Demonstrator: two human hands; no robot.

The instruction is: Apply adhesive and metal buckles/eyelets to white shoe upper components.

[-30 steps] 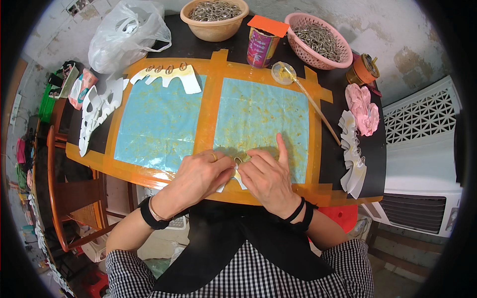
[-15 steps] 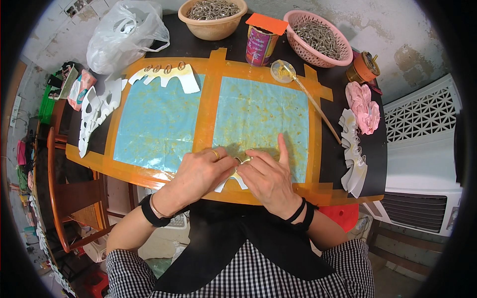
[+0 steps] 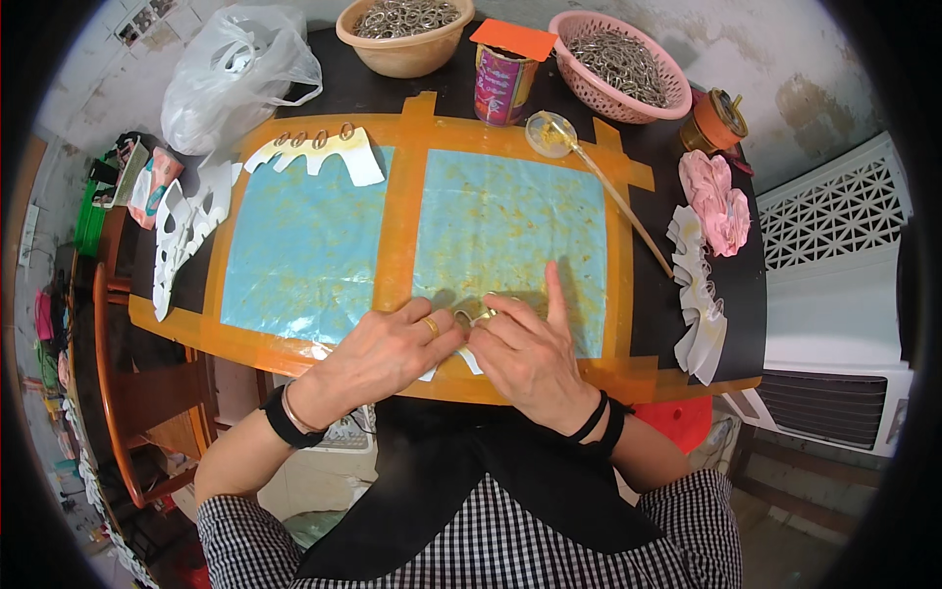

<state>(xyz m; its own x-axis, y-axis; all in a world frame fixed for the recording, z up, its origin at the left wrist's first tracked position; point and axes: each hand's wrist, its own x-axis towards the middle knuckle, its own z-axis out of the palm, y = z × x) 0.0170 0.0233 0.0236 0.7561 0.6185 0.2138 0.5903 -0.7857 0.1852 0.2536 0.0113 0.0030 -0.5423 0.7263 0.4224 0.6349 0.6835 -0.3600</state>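
At the near edge of the right-hand blue sheet (image 3: 520, 211), both hands meet over a small white scalloped piece (image 3: 471, 361), which looks like paper or card. My left hand (image 3: 388, 346), wearing a gold ring, has its fingers closed on the piece's left side. Thumb and fingers of my right hand (image 3: 525, 348) pinch at its right side, with the index finger pointing up and away. A shiny metal ring (image 3: 462, 317) shows between the fingertips; they partly hide it and most of the white piece.
A similar white strip with metal rings (image 3: 319, 152) lies far left. Behind stand a ring-filled beige bowl (image 3: 402, 49), a purple cup (image 3: 503, 88) and a pink basket (image 3: 638, 98). A long stick (image 3: 623, 211) rests in a clear dish (image 3: 549, 134). Pleated white pieces (image 3: 695, 304) lie right.
The view has shifted slightly. My left fingers have curled a little, and the metal ring between the hands shows more clearly. My right hand keeps nearly the same pose.
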